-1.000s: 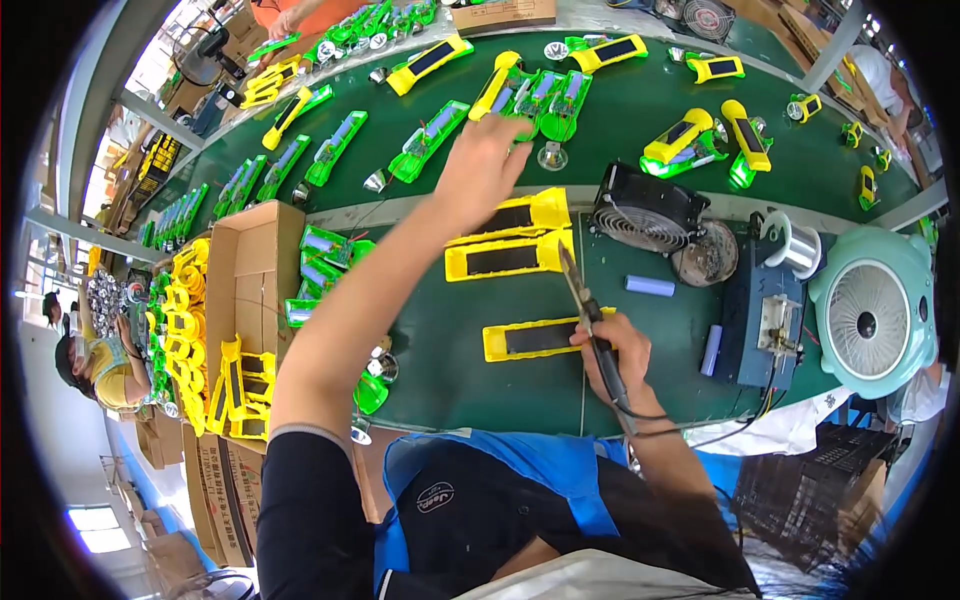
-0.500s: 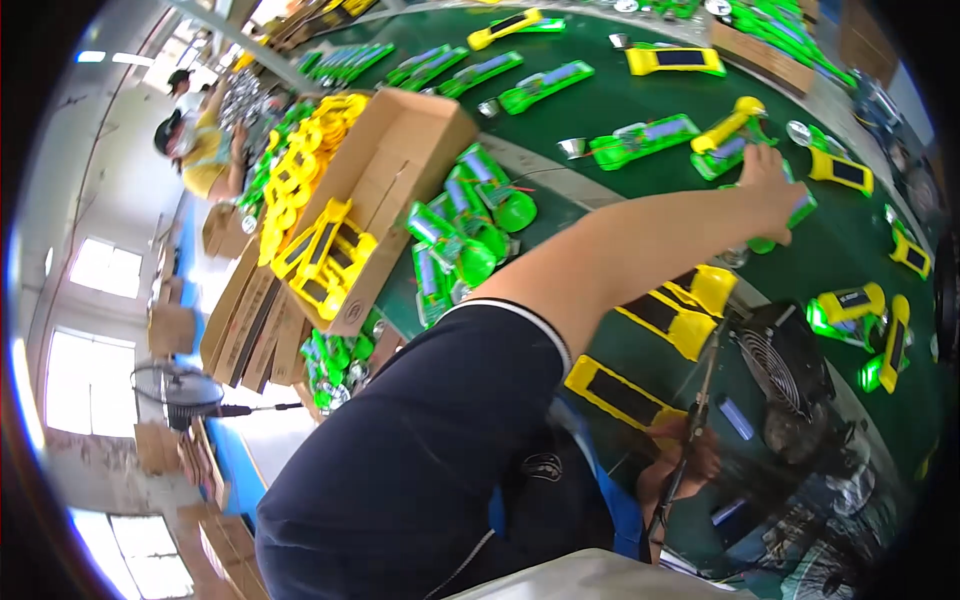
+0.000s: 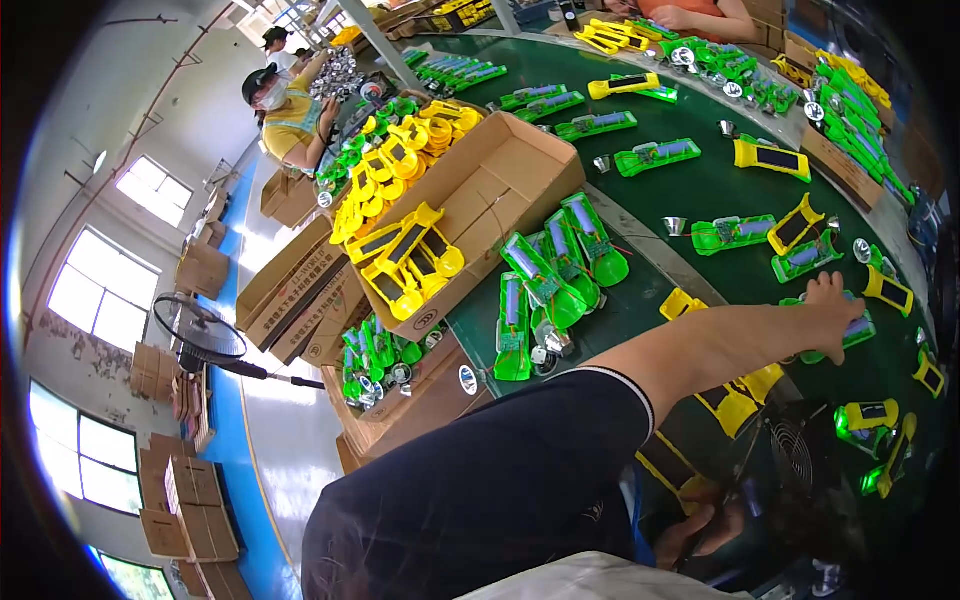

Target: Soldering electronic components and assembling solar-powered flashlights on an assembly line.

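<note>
Your left hand (image 3: 832, 312) covers a green housing (image 3: 862, 328) right of the carton (image 3: 520, 228), likely light; pinch its rim. Grip unclear, right hand (image 3: 708, 528) likewise.

We find a green housing (image 3: 862, 330) at three o'clock, open side up, lying slantwise, its blue cell exposed and its middle partly hidden. We record a yellow shell (image 3: 671, 466) just past four o'clock, laid diagonally, dark panel showing. We note a soldering iron (image 3: 737, 478) near four o'clock, tilted, thin shaft toward one o'clock, handle too dim to inspect.
</note>
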Demonstrator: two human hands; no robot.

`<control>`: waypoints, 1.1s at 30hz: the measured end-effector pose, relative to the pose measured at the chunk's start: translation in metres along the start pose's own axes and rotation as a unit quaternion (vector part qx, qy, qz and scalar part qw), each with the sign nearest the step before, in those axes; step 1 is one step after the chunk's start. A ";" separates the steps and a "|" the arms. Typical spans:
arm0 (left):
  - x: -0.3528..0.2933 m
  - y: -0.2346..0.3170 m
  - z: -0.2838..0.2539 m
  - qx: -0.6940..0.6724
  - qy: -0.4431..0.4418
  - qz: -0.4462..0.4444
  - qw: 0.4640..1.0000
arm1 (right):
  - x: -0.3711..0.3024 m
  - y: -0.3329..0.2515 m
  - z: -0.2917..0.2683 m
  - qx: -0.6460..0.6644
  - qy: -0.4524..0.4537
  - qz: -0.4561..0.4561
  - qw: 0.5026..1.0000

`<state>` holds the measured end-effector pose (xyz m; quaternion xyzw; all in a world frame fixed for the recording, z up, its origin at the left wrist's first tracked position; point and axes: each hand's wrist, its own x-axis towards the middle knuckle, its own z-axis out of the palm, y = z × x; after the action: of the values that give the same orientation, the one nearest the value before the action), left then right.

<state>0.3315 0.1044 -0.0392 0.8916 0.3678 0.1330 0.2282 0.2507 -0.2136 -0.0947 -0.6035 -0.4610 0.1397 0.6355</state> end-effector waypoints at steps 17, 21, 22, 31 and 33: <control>-0.277 -0.172 -0.230 -0.044 0.021 -0.299 0.953 | -0.003 -0.006 0.003 0.094 -0.032 0.055 0.994; -0.286 -0.166 -0.225 -0.006 -0.028 -0.377 0.926 | -0.004 -0.016 0.003 0.125 -0.008 0.062 0.990; -0.282 -0.163 -0.222 0.052 -0.048 -0.394 0.916 | -0.004 -0.017 0.002 0.129 -0.008 0.061 0.990; -0.266 -0.208 -0.201 0.121 -0.053 -0.476 0.870 | -0.004 -0.029 -0.002 0.169 -0.036 0.061 0.983; -0.269 -0.215 -0.205 0.092 -0.078 -0.456 0.882 | -0.005 -0.027 -0.003 0.163 -0.043 0.055 0.984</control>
<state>-0.0663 0.1097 0.0100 0.6498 0.7252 -0.0905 0.2088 0.2399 -0.2249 -0.0718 -0.5101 -0.4252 0.2738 0.6957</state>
